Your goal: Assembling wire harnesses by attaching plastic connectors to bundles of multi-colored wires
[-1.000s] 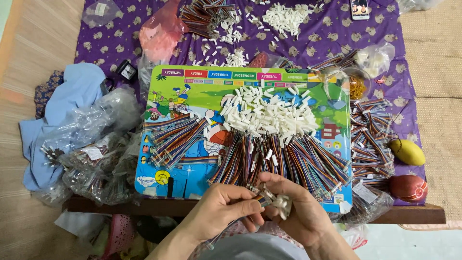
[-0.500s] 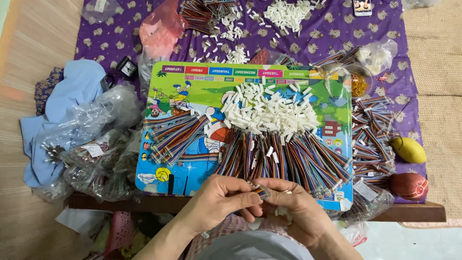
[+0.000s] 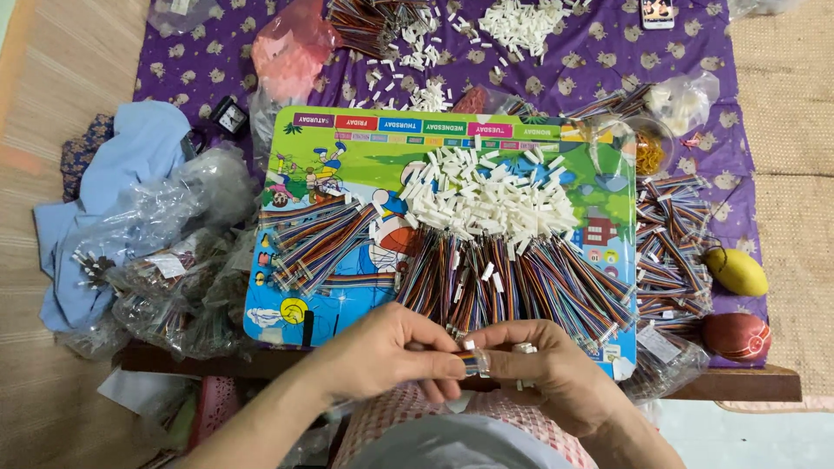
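Observation:
My left hand (image 3: 395,354) and my right hand (image 3: 547,373) meet at the near edge of a colourful cartoon board (image 3: 347,156). Both pinch a short multicoloured ribbon wire bundle (image 3: 472,362) between their fingertips, and a small white connector (image 3: 524,348) rests at my right fingers. On the board lies a heap of white plastic connectors (image 3: 486,195) above a fanned row of multicoloured wire bundles (image 3: 521,282). A second group of wire bundles (image 3: 317,239) lies at the board's left.
Clear plastic bags (image 3: 165,260) and a blue cloth (image 3: 130,165) sit left of the board. More wire bundles (image 3: 673,252), a yellow mango (image 3: 737,271) and a red fruit (image 3: 737,336) lie at the right. A pink bag (image 3: 291,48) and loose connectors (image 3: 521,22) lie farther back on the purple cloth (image 3: 599,61).
My hands have drawn closer together and slightly higher at the board's near edge, both now pinching the wire bundle. The rest has not moved.

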